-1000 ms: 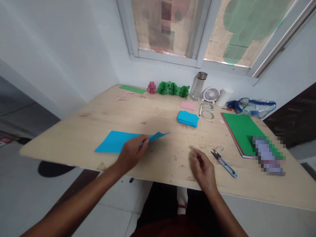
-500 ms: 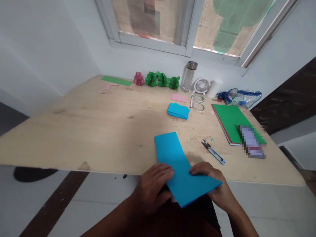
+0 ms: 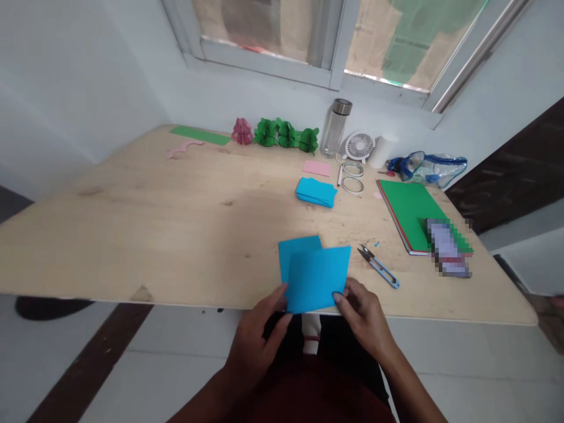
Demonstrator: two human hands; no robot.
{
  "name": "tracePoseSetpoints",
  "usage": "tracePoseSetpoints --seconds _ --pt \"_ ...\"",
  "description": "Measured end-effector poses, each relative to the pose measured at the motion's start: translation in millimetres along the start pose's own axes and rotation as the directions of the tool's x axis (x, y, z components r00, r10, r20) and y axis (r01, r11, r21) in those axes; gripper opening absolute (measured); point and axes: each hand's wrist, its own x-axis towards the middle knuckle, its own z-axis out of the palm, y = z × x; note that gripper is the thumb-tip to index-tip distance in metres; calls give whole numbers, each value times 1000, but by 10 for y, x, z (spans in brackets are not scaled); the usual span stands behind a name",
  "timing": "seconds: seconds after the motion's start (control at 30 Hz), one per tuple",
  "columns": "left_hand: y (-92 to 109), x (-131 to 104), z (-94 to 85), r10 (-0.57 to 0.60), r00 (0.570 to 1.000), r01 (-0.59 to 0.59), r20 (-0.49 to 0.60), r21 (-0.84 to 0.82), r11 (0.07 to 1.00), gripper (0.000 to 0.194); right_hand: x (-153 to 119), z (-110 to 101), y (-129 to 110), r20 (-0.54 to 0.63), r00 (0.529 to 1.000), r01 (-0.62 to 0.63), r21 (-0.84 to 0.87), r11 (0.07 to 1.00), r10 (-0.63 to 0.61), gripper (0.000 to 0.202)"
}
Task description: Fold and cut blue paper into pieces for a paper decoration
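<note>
A blue paper [image 3: 318, 279] is held up at the table's front edge, its broad face towards me. Behind it and to the left shows another blue paper part [image 3: 298, 244]; I cannot tell if the two are joined. My left hand [image 3: 262, 329] grips the lower left corner between thumb and fingers. At the lower right corner, my right hand [image 3: 363, 314] pinches the paper, thumb in front and fingers behind. Thread snips [image 3: 379, 267] lie just right of the paper. Farther back is a stack of blue paper pieces [image 3: 316, 192].
Along the wall stand green paper ornaments [image 3: 285, 135], a pink one [image 3: 242, 131], a glass bottle [image 3: 336, 128] and a small fan [image 3: 359, 146]. Tape rolls [image 3: 353, 185] lie before them. To the right are green sheets [image 3: 409, 205] with a blurred object on top, and a clear pouch [image 3: 434, 169].
The blue paper's right part has turned upright and moved up and left over the other part. My right hand has moved left and up with it; my left hand has shifted to the lower left corner.
</note>
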Motion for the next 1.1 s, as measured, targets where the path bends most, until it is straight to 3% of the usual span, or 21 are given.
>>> tracePoseSetpoints --seconds 0.07,0.13,0.23,0.37,0.57,1.1 --pt "-24 43 -21 21 999 -19 -29 50 999 54 36 68 -14 -59 998 -25 -18 1000 24 30" --pt "-66 136 -60 134 991 -130 -12 154 980 61 70 121 -36 -117 992 -53 -71 996 45 44" --pt "-162 304 -127 294 943 -330 160 309 892 62 122 171 -62 -143 989 -60 -202 978 31 50" --pt "-289 423 -158 327 875 -453 356 365 814 61 198 195 -57 -87 994 31 -365 931 -67 52" --pt "-368 410 -113 255 867 -430 428 385 817 64 292 192 -76 -22 993 89 -505 858 -116 45" --pt "-333 475 -157 149 868 -324 474 314 892 65 389 164 -118 32 997 77 -519 852 -71 41"
